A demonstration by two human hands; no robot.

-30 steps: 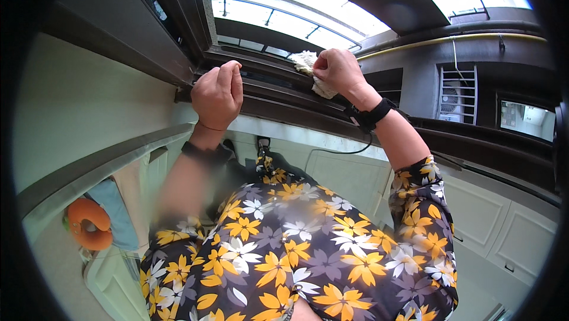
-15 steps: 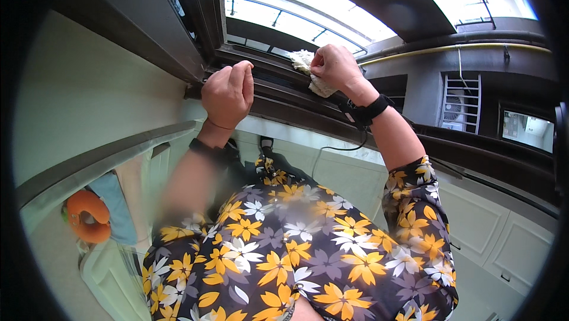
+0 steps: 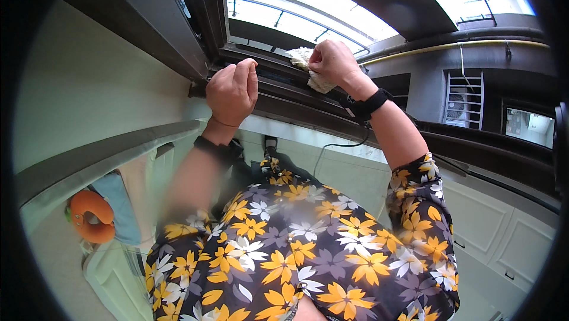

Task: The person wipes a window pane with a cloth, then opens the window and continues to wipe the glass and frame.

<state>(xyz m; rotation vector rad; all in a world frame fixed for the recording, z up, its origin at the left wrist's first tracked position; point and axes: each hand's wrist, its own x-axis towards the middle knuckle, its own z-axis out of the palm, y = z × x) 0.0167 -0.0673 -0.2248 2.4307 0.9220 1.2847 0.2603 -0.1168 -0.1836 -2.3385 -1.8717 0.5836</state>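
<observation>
My right hand [image 3: 336,66] pinches a pale, crumpled cloth [image 3: 320,82] against the dark window frame [image 3: 278,87]. Part of the cloth sticks out to the left of my fingers, over the frame's sliding tracks. To the left, my left hand [image 3: 232,93] is closed, with thumb and index finger pressed together at the frame near its corner. Whatever those fingers may hold is hidden or too small to make out. A black band circles each wrist.
Beyond the frame lie an outside wall with a yellow pipe [image 3: 450,47] and a barred opening [image 3: 464,100]. A black cable [image 3: 344,145] hangs below my right wrist. White cabinets [image 3: 480,220] stand at lower right; an orange neck pillow [image 3: 92,217] rests at lower left.
The whole view has shifted slightly. My hands and the cloth keep nearly the same places at the frame, and my grip on the cloth looks the same.
</observation>
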